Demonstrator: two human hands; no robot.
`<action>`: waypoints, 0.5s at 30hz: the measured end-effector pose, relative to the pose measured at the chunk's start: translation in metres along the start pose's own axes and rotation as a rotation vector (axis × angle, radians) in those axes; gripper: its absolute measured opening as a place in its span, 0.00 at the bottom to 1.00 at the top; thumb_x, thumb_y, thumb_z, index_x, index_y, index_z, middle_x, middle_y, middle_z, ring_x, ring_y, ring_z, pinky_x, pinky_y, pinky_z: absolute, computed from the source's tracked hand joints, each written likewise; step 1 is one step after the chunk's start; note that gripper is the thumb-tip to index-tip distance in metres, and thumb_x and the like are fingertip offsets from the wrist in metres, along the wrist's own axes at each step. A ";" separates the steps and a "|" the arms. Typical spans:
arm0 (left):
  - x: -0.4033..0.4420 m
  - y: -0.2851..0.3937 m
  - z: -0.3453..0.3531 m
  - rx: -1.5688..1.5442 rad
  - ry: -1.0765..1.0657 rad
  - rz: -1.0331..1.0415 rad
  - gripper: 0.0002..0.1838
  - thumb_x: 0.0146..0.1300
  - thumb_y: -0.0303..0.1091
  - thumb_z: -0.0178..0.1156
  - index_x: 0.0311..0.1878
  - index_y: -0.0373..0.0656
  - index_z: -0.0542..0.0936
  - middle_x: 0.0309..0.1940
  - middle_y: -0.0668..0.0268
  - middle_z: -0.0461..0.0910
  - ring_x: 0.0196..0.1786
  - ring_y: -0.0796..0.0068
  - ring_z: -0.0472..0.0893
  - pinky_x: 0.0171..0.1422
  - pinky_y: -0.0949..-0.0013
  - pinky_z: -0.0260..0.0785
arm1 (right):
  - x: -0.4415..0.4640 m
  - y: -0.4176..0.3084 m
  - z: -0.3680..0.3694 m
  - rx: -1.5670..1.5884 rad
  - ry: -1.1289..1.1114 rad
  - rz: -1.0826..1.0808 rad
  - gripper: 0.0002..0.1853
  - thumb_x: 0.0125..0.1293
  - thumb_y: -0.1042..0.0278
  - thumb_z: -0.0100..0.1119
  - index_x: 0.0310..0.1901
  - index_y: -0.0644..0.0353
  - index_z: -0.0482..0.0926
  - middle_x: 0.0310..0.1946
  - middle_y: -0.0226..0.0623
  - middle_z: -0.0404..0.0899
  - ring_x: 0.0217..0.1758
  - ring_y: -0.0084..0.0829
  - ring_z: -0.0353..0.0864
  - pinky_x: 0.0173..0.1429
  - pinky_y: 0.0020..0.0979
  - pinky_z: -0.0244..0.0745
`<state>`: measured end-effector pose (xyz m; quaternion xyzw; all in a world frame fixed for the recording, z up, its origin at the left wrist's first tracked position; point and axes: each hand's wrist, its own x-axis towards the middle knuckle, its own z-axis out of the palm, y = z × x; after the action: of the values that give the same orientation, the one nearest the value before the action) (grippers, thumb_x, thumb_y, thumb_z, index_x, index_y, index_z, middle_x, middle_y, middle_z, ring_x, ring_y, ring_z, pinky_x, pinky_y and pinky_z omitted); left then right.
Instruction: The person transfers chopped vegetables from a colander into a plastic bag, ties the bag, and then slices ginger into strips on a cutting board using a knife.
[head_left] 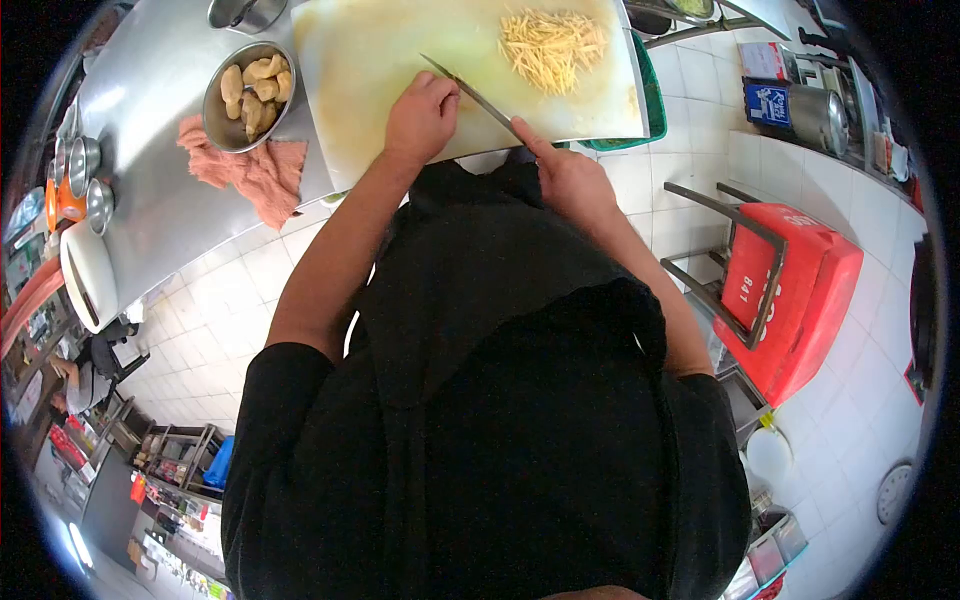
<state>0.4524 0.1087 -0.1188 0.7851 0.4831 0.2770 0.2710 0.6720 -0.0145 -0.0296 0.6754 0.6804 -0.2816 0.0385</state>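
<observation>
My right hand (575,180) is closed round the handle of a knife (478,97), its index finger along the top near the blade. The blade slants up and left over the white cutting board (370,50). Beside the blade, my left hand (422,115) rests on the board with its fingers curled; whatever lies under them is hidden. A heap of thin yellow strips (550,48) lies at the board's upper right. Left of the board, a metal bowl (211,108) holds several peeled, knobbly pieces (263,88).
An orange cloth (250,178) lies below the bowl on the steel table (150,180). A second metal bowl (246,14) stands above. A green tray (652,90) shows under the board's right edge. A red crate (795,290) and metal-legged stool stand at right.
</observation>
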 end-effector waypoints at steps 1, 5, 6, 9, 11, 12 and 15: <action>0.000 0.000 0.001 0.002 0.010 0.009 0.04 0.65 0.31 0.62 0.39 0.45 0.83 0.37 0.58 0.80 0.39 0.52 0.83 0.43 0.54 0.77 | -0.003 -0.001 -0.007 -0.025 -0.020 0.007 0.41 0.69 0.72 0.52 0.81 0.26 0.55 0.32 0.52 0.85 0.34 0.52 0.87 0.40 0.52 0.81; -0.001 0.002 0.002 -0.039 0.021 -0.004 0.03 0.65 0.31 0.62 0.38 0.44 0.83 0.36 0.58 0.80 0.39 0.52 0.82 0.43 0.54 0.77 | -0.037 -0.002 -0.036 -0.044 -0.082 0.009 0.43 0.68 0.72 0.51 0.81 0.24 0.53 0.32 0.52 0.85 0.33 0.52 0.87 0.39 0.52 0.82; -0.002 0.002 0.002 -0.033 0.018 -0.006 0.03 0.64 0.31 0.62 0.38 0.45 0.83 0.36 0.58 0.80 0.39 0.52 0.83 0.43 0.54 0.77 | -0.037 0.000 -0.035 -0.041 -0.091 0.013 0.43 0.68 0.72 0.51 0.82 0.24 0.53 0.32 0.53 0.85 0.33 0.52 0.87 0.39 0.52 0.82; -0.002 0.000 0.003 -0.016 0.017 0.001 0.03 0.64 0.31 0.63 0.38 0.45 0.83 0.37 0.59 0.80 0.39 0.53 0.83 0.43 0.54 0.77 | -0.032 0.005 -0.017 -0.030 -0.077 0.017 0.45 0.66 0.73 0.52 0.82 0.24 0.51 0.31 0.53 0.85 0.33 0.51 0.87 0.38 0.52 0.82; -0.001 -0.001 0.004 -0.006 0.039 0.020 0.03 0.64 0.30 0.63 0.38 0.45 0.83 0.37 0.59 0.80 0.39 0.53 0.83 0.43 0.54 0.77 | -0.008 0.010 0.010 -0.024 -0.010 0.000 0.47 0.65 0.73 0.53 0.82 0.23 0.50 0.30 0.54 0.85 0.33 0.51 0.87 0.38 0.53 0.82; -0.001 0.000 0.004 -0.005 0.042 0.027 0.03 0.64 0.30 0.63 0.38 0.45 0.84 0.37 0.59 0.80 0.39 0.53 0.83 0.43 0.54 0.77 | -0.007 0.008 0.008 -0.022 0.007 -0.003 0.44 0.67 0.72 0.53 0.81 0.23 0.53 0.29 0.53 0.84 0.33 0.51 0.87 0.38 0.52 0.81; -0.001 0.002 0.000 0.001 0.037 0.031 0.03 0.64 0.30 0.63 0.38 0.45 0.84 0.36 0.59 0.80 0.39 0.53 0.82 0.43 0.54 0.77 | -0.006 -0.002 -0.014 -0.027 -0.011 0.001 0.41 0.69 0.71 0.53 0.80 0.23 0.57 0.29 0.52 0.83 0.32 0.52 0.86 0.39 0.52 0.80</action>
<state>0.4532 0.1068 -0.1174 0.7875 0.4759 0.2953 0.2574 0.6757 -0.0137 -0.0143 0.6736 0.6836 -0.2762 0.0516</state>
